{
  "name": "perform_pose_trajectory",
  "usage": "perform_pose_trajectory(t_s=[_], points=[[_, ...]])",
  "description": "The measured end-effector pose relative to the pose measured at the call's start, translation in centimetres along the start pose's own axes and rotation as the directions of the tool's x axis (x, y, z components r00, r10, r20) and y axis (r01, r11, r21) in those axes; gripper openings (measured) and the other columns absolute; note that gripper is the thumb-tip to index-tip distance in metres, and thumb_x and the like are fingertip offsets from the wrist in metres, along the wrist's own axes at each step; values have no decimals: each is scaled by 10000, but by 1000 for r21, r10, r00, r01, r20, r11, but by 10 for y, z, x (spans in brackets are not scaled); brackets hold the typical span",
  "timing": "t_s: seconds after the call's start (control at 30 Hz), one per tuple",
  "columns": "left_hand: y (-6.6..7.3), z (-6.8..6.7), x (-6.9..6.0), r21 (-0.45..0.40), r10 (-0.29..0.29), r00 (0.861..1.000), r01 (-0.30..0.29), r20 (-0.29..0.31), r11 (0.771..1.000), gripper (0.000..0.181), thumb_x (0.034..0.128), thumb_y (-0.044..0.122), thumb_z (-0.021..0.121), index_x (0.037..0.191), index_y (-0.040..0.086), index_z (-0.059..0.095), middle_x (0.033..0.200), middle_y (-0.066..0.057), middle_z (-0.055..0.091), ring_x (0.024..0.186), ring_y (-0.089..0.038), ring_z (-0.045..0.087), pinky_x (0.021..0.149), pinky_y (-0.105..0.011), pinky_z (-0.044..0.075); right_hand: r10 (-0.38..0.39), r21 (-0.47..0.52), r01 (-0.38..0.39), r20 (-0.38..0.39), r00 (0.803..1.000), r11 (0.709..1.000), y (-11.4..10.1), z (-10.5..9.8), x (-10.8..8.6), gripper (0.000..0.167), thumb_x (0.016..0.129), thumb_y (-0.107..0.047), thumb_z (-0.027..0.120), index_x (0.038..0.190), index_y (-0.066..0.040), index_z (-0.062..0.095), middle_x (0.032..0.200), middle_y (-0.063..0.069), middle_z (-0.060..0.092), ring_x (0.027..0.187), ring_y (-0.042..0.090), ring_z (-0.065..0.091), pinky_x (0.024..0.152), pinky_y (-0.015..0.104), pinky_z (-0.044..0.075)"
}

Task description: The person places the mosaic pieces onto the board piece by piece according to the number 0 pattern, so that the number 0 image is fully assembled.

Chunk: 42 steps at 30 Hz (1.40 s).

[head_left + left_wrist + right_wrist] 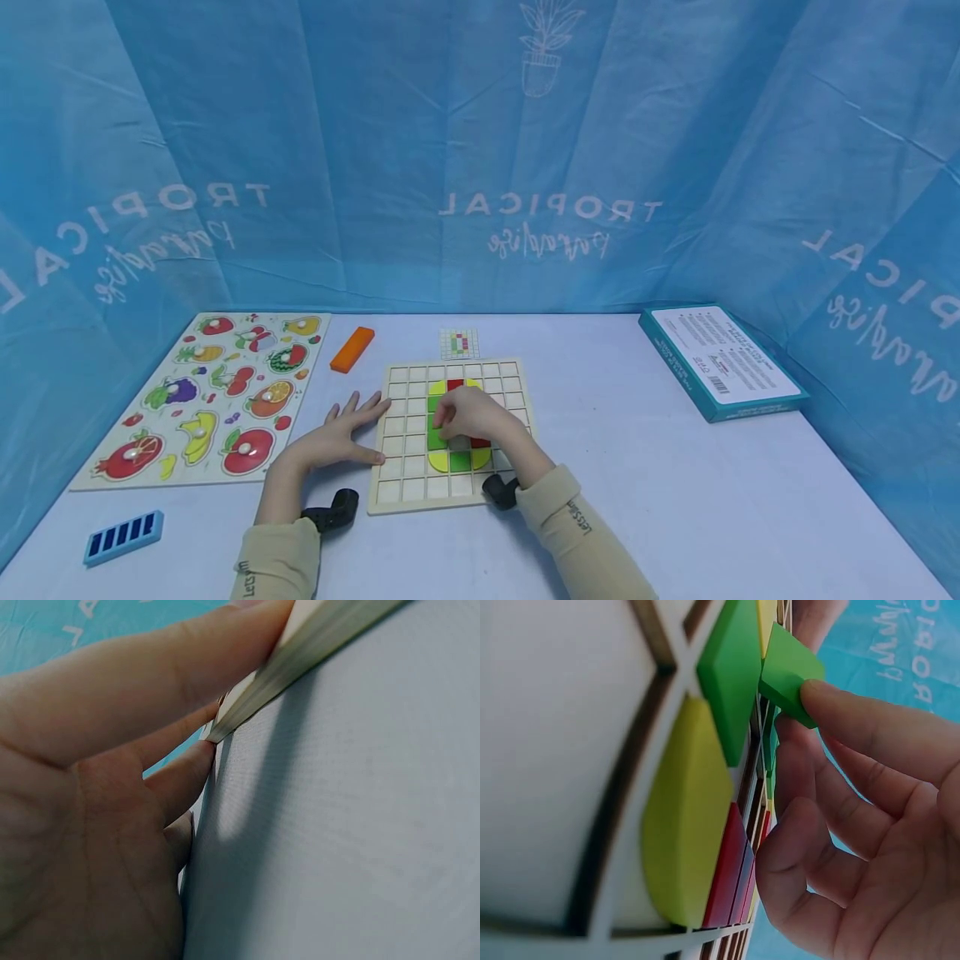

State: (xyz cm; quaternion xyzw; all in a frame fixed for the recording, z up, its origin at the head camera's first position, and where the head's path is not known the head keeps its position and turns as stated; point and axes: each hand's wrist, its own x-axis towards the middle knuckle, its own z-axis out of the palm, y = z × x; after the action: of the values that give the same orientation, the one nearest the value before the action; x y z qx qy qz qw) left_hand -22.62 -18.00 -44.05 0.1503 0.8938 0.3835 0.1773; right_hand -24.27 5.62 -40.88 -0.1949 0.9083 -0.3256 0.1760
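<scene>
My right hand [476, 417] is over the middle of a wooden grid board [401, 492]. In the right wrist view, its thumb and a finger pinch a green square tile [786, 671], tilted above the board. Green [731, 682], yellow rounded [686, 825] and red tiles [724, 881] lie in the cells around it; my hand hides part of that pattern in the head view. My left hand [333, 437] spreads its fingers along the board's left side, thumb and fingertips touching the edge [322, 652].
A small pattern card [459, 343] lies behind the board, with an orange block [352, 349] to its left. The fruit puzzle board [300, 408] is at left, a blue slotted piece [123, 538] in front of it. At right rests a teal box [723, 362].
</scene>
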Motion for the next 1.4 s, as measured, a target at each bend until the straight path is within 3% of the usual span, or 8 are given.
perform_pose_trajectory(t_s=[0.6,0.83,0.97,1.2,1.4], points=[[2,1,0,-9,-18,1000,18,1,1000,932,673,294,776,1441,69,298,1524,-195,120,1376,-428,-110,1062,-614,-105,72,-95,-73,-8,997,993,-5,3,-2,124,756,-45,726,731,-147,661,724,-59,589,684,112,531,601,226,463],[1,1,1,-9,-21,1000,21,1,1000,940,670,297,779,1442,68,293,1524,-195,116,1377,-426,-114,1062,-610,-111,52,-120,-50,11,999,992,-5,0,-5,119,763,-45,710,788,-160,702,759,-75,605,717,100,539,637,223,468],[0,1,1,-4,-20,1000,20,-1,1000,943,669,302,778,1443,69,292,1525,-193,115,1378,-424,-113,1064,-607,-111,37,-81,-36,5,999,996,-2,-5,-11,126,767,-65,713,847,-163,708,771,-66,603,727,104,543,634,237,466],[2,1,0,-1,-18,1000,18,-1,1000,938,669,299,781,1441,71,300,1524,-193,119,1377,-427,-112,1066,-605,-110,-11,-21,9,-94,995,1000,20,-26,-23,156,779,-60,698,927,-108,686,762,-24,595,696,139,534,596,257,462],[3,0,-1,4,-12,1000,12,-4,1000,932,670,287,781,1438,64,303,1523,-197,121,1376,-428,-113,1066,-602,-113,68,20,-65,-210,975,998,44,-45,-38,172,781,-62,691,947,-102,674,768,-3,577,702,155,519,587,268,447]])
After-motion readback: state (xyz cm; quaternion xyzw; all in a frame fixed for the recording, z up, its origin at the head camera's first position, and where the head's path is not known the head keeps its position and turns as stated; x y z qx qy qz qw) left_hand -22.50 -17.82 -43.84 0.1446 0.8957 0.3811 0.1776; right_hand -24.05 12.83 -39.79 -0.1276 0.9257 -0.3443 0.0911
